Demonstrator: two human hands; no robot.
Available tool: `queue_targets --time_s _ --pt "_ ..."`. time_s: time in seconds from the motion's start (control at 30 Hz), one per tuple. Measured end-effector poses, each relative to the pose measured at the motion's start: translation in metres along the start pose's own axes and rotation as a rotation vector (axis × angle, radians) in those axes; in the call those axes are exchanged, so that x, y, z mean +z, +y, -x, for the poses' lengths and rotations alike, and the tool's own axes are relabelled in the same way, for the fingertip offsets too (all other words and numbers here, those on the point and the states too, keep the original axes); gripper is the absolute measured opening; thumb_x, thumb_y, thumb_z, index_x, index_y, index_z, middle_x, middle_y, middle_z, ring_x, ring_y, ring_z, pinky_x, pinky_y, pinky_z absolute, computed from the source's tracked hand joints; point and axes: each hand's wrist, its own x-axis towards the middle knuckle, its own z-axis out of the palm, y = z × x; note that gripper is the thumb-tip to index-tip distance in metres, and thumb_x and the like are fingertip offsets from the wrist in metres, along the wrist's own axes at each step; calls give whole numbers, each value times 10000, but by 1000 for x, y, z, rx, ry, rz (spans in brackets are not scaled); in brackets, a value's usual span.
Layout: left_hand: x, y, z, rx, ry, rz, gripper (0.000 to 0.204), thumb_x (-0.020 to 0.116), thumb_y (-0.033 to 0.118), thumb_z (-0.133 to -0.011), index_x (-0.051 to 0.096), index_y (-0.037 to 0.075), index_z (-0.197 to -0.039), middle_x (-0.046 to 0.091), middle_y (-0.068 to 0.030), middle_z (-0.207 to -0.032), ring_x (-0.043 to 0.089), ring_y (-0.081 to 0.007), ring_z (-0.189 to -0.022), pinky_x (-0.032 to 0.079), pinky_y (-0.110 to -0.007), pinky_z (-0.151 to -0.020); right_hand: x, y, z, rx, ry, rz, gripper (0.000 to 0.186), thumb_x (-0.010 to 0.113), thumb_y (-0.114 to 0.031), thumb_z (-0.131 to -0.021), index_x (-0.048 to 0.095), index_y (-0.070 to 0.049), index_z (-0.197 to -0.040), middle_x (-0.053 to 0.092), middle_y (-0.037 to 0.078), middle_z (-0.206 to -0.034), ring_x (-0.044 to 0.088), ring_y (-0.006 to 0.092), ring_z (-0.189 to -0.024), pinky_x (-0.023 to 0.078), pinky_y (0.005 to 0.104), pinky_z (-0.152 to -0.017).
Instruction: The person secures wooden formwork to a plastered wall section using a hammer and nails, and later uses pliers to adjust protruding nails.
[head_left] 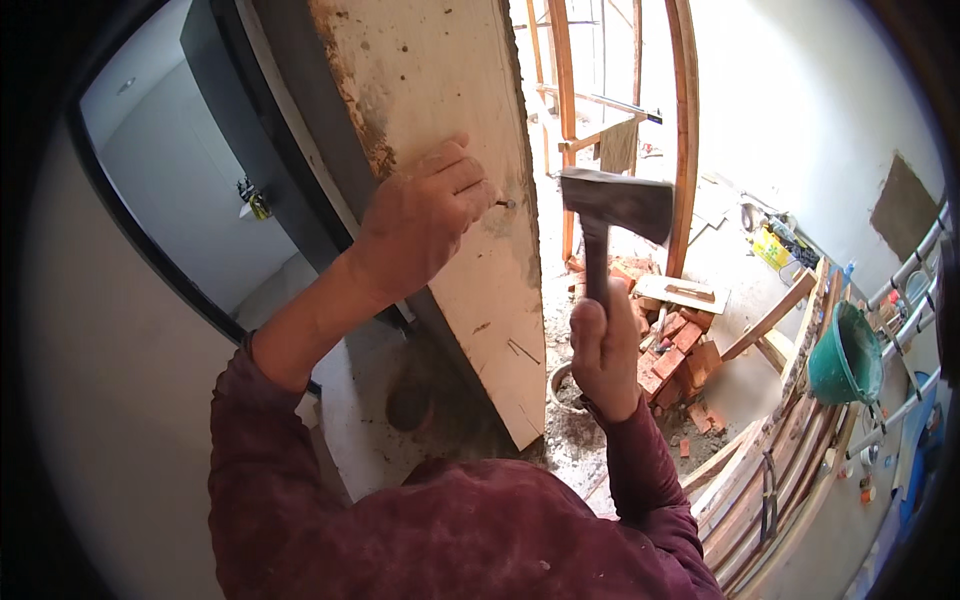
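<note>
My left hand (425, 215) is closed in a pinch around a nail (507, 204), whose head sticks out to the right of the fingers. The nail lies close to the face of a pale, stained board (490, 290) with a rough edge; whether its point is in the wood is hidden by the hand. In my right hand (607, 345) is the dark handle of a hatchet (620, 205). Its slightly blurred head is raised to the right of the nail, apart from it. Thin nail-like pieces (522, 350) show lower on the board.
Upright timber posts (683, 130) stand beyond the board. A pile of red bricks (680, 350) and a round pan (568, 388) lie below. At right are long planks (790, 470), a green bucket (845, 355) and a metal ladder-like frame (910, 400). A dark door (240, 130) is at left.
</note>
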Motion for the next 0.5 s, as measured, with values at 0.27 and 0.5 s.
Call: queue_targets --time_s 0.27,0.5 --pt "-2 1 -8 49 26 -14 111 568 -1 -748 648 30 -819 582 -63 -831 578 -239 -959 442 -344 -1031 8 16 5 -188 57 71 149 534 -143 -927 448 -37 -985 499 159 -637 503 306 -458 382 373 -444" --pt "-5 1 -7 60 6 -59 54 573 18 -749 619 34 -770 566 -62 -813 576 -235 -992 465 -323 -995 5 -12 -4 -262 257 -426 370 425 -409 -997 385 -80 -833 403 -5 -595 339 76 -431 288 226 -401"
